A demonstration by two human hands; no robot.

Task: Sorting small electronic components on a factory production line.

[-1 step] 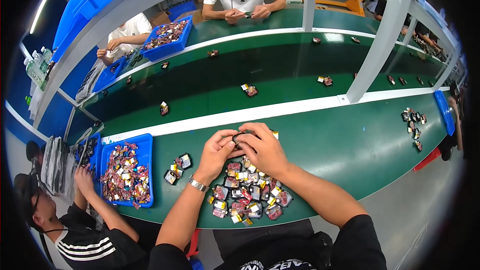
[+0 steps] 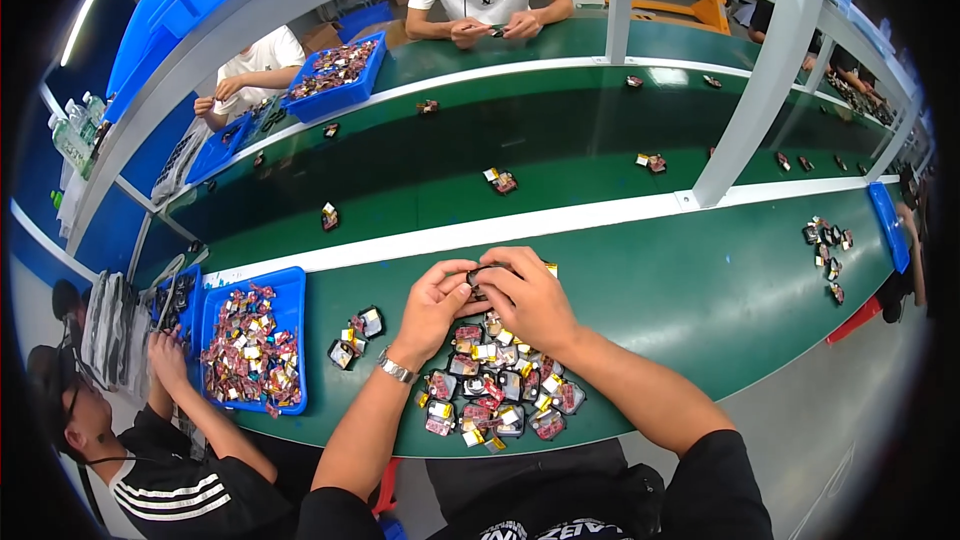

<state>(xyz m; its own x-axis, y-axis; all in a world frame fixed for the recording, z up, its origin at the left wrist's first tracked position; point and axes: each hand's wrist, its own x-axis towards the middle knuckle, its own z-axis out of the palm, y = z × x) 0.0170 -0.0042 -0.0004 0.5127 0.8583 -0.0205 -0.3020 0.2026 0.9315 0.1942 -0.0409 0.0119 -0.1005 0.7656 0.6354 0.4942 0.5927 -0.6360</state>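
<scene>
Both my hands meet above the far edge of a pile on the green worktop. A small black casing is pinched between them, largely covered by the fingers. My left hand grips its left side with thumb and fingertips. My right hand has its fingers curled over the top and right side. Under my wrists lies a pile of small black-rimmed electronic units with reddish circuit boards, silver parts and yellow-taped ends. Left of my left wrist, a few similar units form a small group.
A blue tray of loose circuit parts stands at left, beside a co-worker's hands. Beyond a white rail, a green belt carries scattered units. A grey post rises at right. Other people sit across the belt.
Units on the belt have shifted very slightly to the right. My hands hold nearly the same pose around the casing.
</scene>
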